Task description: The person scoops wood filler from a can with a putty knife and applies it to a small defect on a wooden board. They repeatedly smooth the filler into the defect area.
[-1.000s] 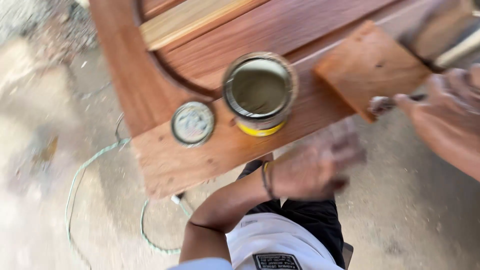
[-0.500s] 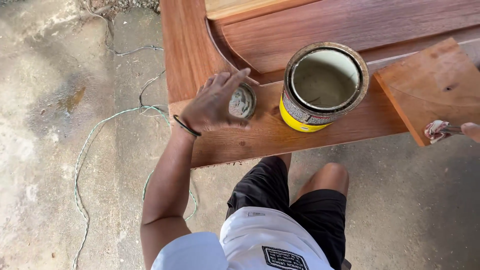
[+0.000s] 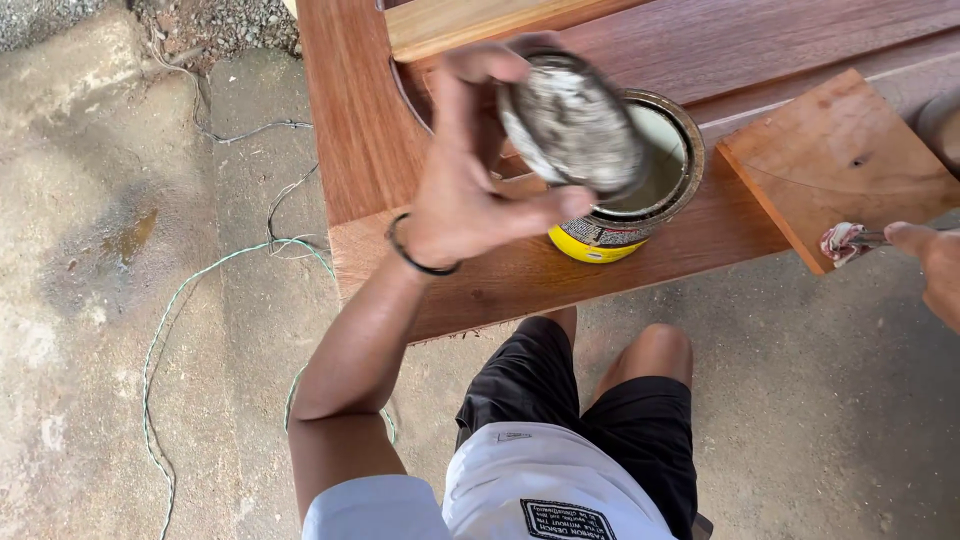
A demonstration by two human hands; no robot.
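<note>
A round metal lid (image 3: 572, 125), crusted grey and white on its visible face, is held tilted in the left hand (image 3: 470, 170), with the thumb pressed against its lower edge and the fingers curled over its upper rim. The lid is raised just above an open tin can (image 3: 640, 200) and partly covers the can's mouth from this view; whether lid and can touch cannot be told. The can has a yellow base and a printed label, and a pale, cloudy liquid is seen inside it. It stands on a reddish-brown wooden frame (image 3: 370, 150) with a curved inner edge, near the frame's front rail. A dark band (image 3: 415, 258) is worn on the left wrist. At the right edge of the view, the right hand (image 3: 935, 265) is seen only in part; its fingers are closed on a thin tool whose tip is wrapped in a stained rag (image 3: 842, 242). The rag lies just beside the near corner of a loose square wooden board (image 3: 840, 160), which rests on the frame to the right of the can. Below the frame, the person's knees and black shorts (image 3: 610, 420) are seen above a concrete floor (image 3: 120, 300), across which a thin greenish cord (image 3: 165, 330) is trailed.
</note>
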